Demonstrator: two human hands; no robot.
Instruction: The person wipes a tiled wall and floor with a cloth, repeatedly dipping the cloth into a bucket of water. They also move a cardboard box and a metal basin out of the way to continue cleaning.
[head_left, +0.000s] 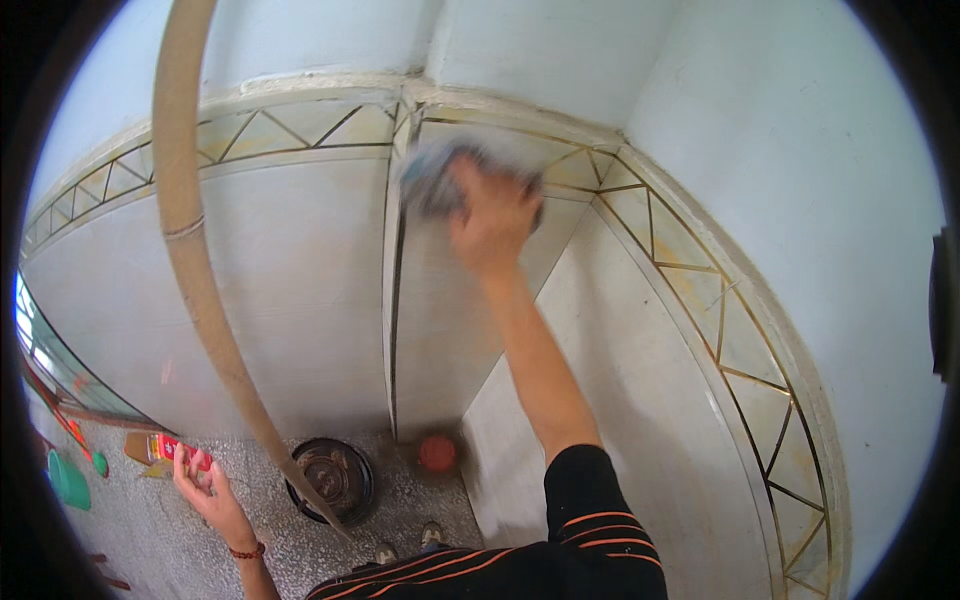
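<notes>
My right hand (495, 217) presses a crumpled grey-blue cloth (439, 180) to the wall tiles, just below the patterned border tiles (525, 135), beside a vertical tile edge. Hand and cloth are motion-blurred. Down at the lower left, my left hand (201, 480) hangs in the air with its fingers apart and slightly bent, holding nothing, a beaded bracelet on its wrist. Past its fingers a red box (169, 448) shows on the floor.
A long bamboo pole (217, 330) slants through the view on the left. Below stand a dark round vessel (330, 480) and a red round object (437, 454). A green bucket (69, 480) is at the far left. A tiled side wall (637, 337) rises on the right.
</notes>
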